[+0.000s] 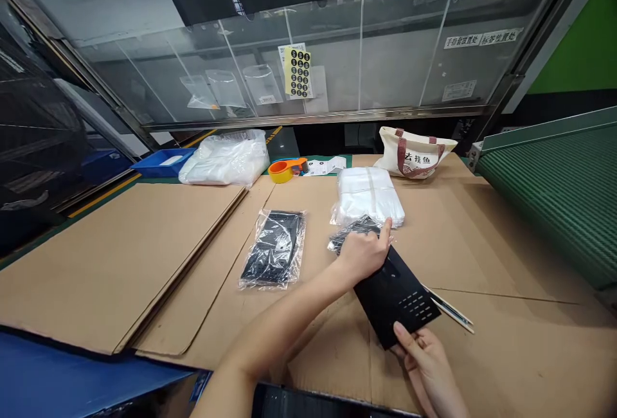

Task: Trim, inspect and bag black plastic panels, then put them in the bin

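Note:
A flat black panel (393, 299) with rows of small slots slants in front of me, above the cardboard. Its near corner is pinched between thumb and fingers of my right hand (424, 363). My left hand (364, 254) reaches across to the far end, its fingers closed around a clear plastic bag (344, 236) there and the index finger pointing away. The far end of the panel appears to be within the bag, though my left hand partly hides it. To the left, a bagged black panel (274, 247) lies flat. A banded stack of clear bags (369, 190) is just beyond my left hand.
Slim pointed tools (453, 312) lie right of the panel. Cardboard sheets (110, 257) cover the left side. Behind are a tape dispenser (284, 170), a plastic-wrapped bundle (226, 157), a blue tray (164, 162) and a cloth bag (412, 151). A green ribbed conveyor belt (559, 193) borders the right.

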Motion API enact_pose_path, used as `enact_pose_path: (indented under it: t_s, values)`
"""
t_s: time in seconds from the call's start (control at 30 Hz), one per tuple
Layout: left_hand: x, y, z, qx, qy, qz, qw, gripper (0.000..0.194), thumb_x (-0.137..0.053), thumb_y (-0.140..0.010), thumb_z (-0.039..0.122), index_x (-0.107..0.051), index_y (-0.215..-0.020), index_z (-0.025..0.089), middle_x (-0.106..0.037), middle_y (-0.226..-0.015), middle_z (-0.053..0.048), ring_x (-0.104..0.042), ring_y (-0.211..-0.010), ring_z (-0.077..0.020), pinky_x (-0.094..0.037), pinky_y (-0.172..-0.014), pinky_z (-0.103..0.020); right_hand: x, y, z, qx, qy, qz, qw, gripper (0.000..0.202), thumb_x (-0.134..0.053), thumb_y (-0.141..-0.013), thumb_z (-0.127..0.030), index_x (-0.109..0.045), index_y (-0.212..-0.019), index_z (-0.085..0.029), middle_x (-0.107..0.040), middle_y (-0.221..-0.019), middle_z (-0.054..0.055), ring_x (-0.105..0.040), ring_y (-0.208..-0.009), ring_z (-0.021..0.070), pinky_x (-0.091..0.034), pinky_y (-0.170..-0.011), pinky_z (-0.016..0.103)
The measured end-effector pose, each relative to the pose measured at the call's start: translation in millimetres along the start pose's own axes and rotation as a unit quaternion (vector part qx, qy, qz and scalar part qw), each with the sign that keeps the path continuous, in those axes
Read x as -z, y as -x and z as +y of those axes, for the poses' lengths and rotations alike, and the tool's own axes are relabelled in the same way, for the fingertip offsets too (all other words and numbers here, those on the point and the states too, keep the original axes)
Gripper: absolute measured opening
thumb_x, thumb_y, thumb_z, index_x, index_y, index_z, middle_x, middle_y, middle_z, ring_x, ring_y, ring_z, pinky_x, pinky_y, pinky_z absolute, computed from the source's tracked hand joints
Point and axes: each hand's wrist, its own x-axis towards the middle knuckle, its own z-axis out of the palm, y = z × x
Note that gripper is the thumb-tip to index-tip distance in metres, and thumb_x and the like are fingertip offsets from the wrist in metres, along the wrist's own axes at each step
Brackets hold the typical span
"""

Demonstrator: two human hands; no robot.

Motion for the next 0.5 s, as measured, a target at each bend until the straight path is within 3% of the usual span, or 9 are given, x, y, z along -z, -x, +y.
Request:
enact_pose_path:
  t_s: [0.17, 0.33, 0.43, 0.5]
  values:
    - [-3.2, 12, 1, -0.008, -0.018, 0.081, 0.996, 0.042, -0.037, -0.1, 0.032, -0.053, -0.136, 0.016, -0.066, -0.061, -0.004, -0.064, -0.05, -0.0156, -0.041, -0.045, -0.022, -4, 2, 6, 0.003, -0.032, 0.029, 0.999, 0.051, -0.096, -0.027, -0.037, -0.062, -0.059, -0.018, -0.062, -0.059, -0.006, -0.057, -0.055, 0.0068, -0.049, -0.051, 0.015]
    - [-1.9, 25, 4, -0.049, -0.027, 0.129, 0.99, 0.04, -0.036, -0.1, 0.029, -0.057, -0.131, 0.015, -0.063, -0.061, -0.002, -0.062, -0.05, -0.0141, -0.035, -0.04, -0.023, -6, 3, 15, -0.013, -0.033, -0.002, 0.999, 0.046, -0.096, -0.033, -0.036, -0.063, -0.062, -0.019, -0.065, -0.064, -0.004, -0.06, -0.058, 0.0083, -0.051, -0.053, 0.015]
    - [0.8, 33, 6, -0.041, -0.029, 0.149, 0.988, 0.039, -0.039, -0.099, 0.029, -0.057, -0.131, 0.016, -0.062, -0.064, -0.001, -0.062, -0.052, -0.0133, -0.035, -0.04, -0.023, -4, 3, 18, 0.001, -0.042, 0.01, 0.999, 0.046, -0.095, -0.032, -0.037, -0.061, -0.057, -0.019, -0.06, -0.056, -0.006, -0.057, -0.053, 0.0077, -0.05, -0.05, 0.015]
    - [2.7, 36, 7, -0.044, -0.035, 0.17, 0.984, 0.038, -0.039, -0.099, 0.028, -0.058, -0.129, 0.014, -0.06, -0.063, -0.001, -0.059, -0.05, -0.0128, -0.033, -0.039, -0.025, -3, 3, 19, -0.017, 0.005, -0.02, 1.0, 0.043, -0.095, -0.037, -0.037, -0.061, -0.054, -0.017, -0.057, -0.05, -0.005, -0.051, -0.047, 0.0072, -0.046, -0.044, 0.016]
